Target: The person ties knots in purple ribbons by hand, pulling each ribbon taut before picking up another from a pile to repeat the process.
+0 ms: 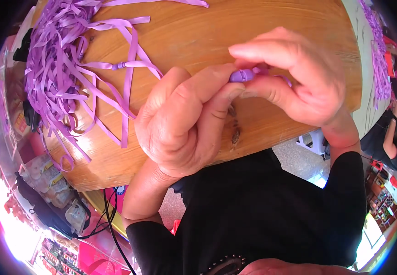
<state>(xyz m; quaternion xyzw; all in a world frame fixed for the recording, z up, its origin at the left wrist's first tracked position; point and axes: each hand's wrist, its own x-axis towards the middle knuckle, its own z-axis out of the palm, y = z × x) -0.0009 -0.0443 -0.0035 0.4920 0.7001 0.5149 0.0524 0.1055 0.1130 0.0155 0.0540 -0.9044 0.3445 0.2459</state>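
A small purple plastic clasp (241, 75) sits between my two hands, above the wooden table. My left hand (180, 114) is closed, pinching the clasp's left end between thumb and forefinger. My right hand (299, 75) curls round its other end, thumb tip against my left thumb and forefinger arched above. Behind the right thumb small purple bits show; their shape is mostly hidden. Purple ribbons (130, 87) run from a large tangled pile (56, 59) at the left toward my left hand. Another purple clasp (117, 66) is fixed on one ribbon there.
The wooden table (184, 36) has a curved edge near my body. At the right, more purple ribbons (380, 64) hang over a pale surface (368, 105), and another person (391, 137) sits beyond. Bags (43, 197) and black cables (109, 220) lie at the lower left.
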